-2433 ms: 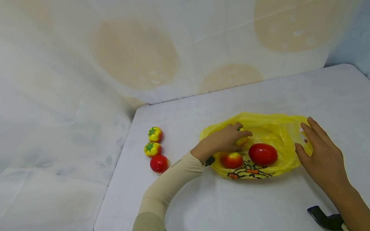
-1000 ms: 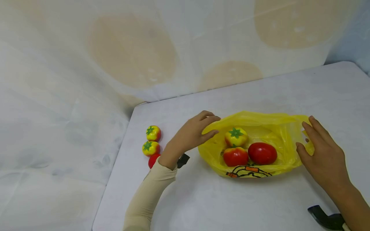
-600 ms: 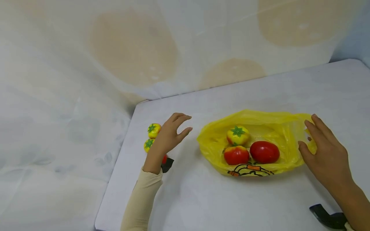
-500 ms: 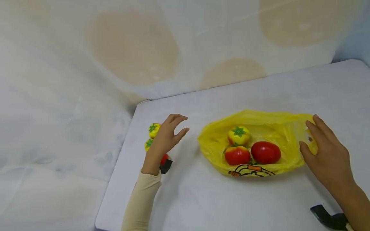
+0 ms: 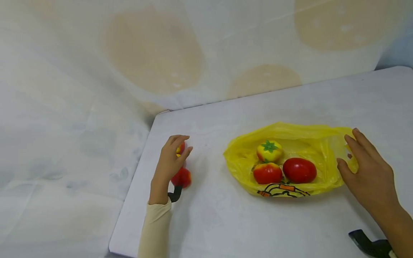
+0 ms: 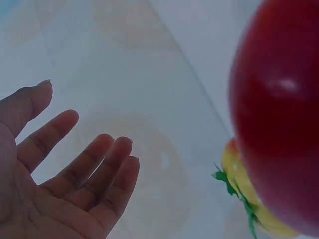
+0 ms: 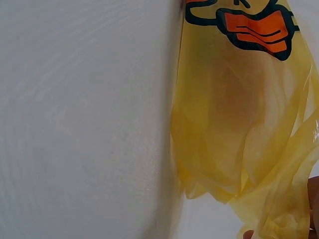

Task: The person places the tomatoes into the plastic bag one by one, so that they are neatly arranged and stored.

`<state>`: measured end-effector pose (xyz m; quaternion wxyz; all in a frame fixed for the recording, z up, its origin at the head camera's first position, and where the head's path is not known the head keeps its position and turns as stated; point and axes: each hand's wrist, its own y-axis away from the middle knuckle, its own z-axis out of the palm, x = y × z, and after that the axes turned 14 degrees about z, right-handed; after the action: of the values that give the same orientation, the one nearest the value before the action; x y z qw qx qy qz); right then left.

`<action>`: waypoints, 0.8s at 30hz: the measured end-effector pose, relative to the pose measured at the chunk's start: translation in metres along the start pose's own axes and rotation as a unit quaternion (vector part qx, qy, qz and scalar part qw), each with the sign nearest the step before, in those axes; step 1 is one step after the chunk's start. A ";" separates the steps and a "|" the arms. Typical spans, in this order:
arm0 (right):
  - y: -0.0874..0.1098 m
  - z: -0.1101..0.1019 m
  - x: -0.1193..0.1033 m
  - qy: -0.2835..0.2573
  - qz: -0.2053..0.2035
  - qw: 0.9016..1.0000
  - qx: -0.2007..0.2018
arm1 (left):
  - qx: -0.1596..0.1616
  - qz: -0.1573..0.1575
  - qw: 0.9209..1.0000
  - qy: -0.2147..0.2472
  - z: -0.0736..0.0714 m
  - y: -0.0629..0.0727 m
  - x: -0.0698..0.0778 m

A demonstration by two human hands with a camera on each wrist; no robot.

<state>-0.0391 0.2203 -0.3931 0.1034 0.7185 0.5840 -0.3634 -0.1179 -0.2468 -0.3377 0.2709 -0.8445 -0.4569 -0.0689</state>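
Observation:
My left hand [image 5: 167, 157] hovers at the left over several fruits, fingers loosely bent and holding nothing. Under it lie a red tomato [image 5: 181, 178] and partly hidden yellow-and-red tomato-like fruits. The left wrist view shows the red tomato [image 6: 281, 114] close up, beside a yellow fruit [image 6: 254, 199] with a green leafy top. A yellow plastic bag [image 5: 290, 129] lies spread, mouth gaping. Inside are a yellow fruit with a green top [image 5: 269, 152], a red-yellow fruit [image 5: 267, 174] and a smooth red tomato [image 5: 299, 170]. My right hand [image 5: 371, 168] holds the bag's right end, some fingers hidden.
The white table [image 5: 226, 222] bears everything, its left edge close beside my left arm. A pale cloth with tan patches [image 5: 155, 50] hangs behind it. A black strap piece [image 5: 368, 243] juts out beside my right wrist.
My left hand has let go of a yellow fruit inside the bag, leaving it there. It has then moved left, over the fruits outside. The right hand has stayed at the bag's right end.

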 end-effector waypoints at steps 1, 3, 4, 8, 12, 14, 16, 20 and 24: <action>0.000 0.000 0.000 0.000 -0.001 1.000 0.000 | 0.001 -0.009 1.000 -0.001 -0.001 0.003 -0.002; 0.000 0.000 -0.001 -0.001 -0.002 1.000 -0.001 | 0.002 -0.033 0.999 -0.004 -0.002 0.010 -0.004; 0.000 0.000 -0.001 -0.002 -0.003 1.000 -0.001 | 0.003 -0.046 0.999 -0.004 -0.001 0.014 -0.005; 0.000 0.001 -0.001 -0.005 -0.004 1.000 -0.002 | -0.010 -0.106 0.994 -0.002 0.001 0.030 -0.008; 0.000 0.001 -0.001 -0.004 -0.002 1.000 -0.004 | -0.041 -0.143 0.989 -0.015 0.003 0.044 -0.009; -0.001 0.002 -0.002 -0.005 -0.002 1.000 -0.005 | -0.053 -0.149 0.987 -0.027 0.003 0.050 -0.008; -0.001 0.002 -0.002 -0.006 -0.002 1.000 -0.005 | -0.064 -0.152 0.986 -0.033 0.003 0.055 -0.006; 0.000 0.002 -0.002 -0.008 -0.003 1.000 -0.004 | -0.084 -0.154 0.984 -0.034 0.004 0.064 0.001; 0.000 0.003 -0.002 -0.008 0.000 1.000 -0.007 | -0.082 -0.165 0.982 -0.035 0.008 0.073 0.005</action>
<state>-0.0403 0.2165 -0.3939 0.1130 0.7150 0.5856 -0.3647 -0.0567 -0.2705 -0.3712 0.1691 -0.7785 -0.5923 -0.1201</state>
